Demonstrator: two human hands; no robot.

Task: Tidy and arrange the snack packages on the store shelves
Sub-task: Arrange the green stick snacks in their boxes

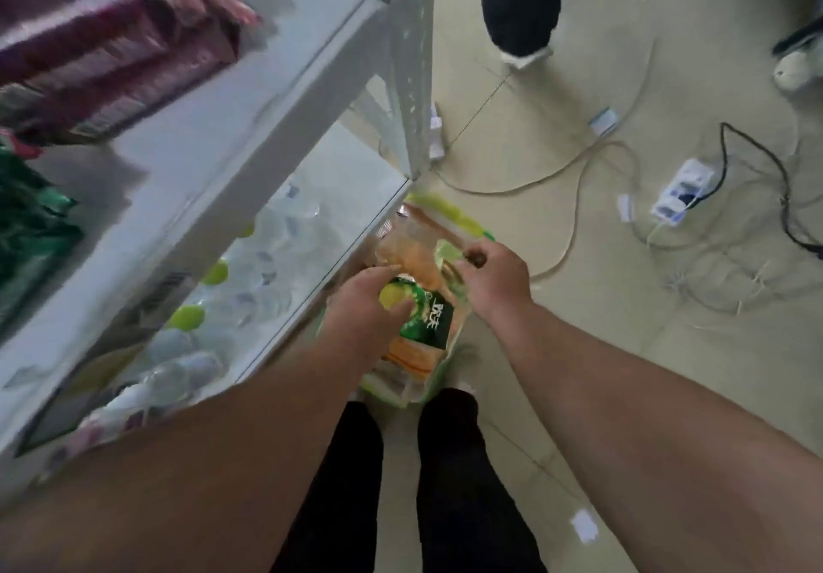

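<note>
A makeshift shop set-up, white metal shelving [276, 96] stocked with snack packages [111, 38], tiled floor [668, 372] strewn with cables [579, 198] and a power strip [686, 189]

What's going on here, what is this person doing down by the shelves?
A person is bent over beside a white shelf unit, holding snack packages with green and orange printing low over the floor. The left hand grips the front package, and the right hand pinches the top of one behind it. Red packages and green packages sit on the upper shelf. Cables and a power strip lie on the floor nearby.
</note>
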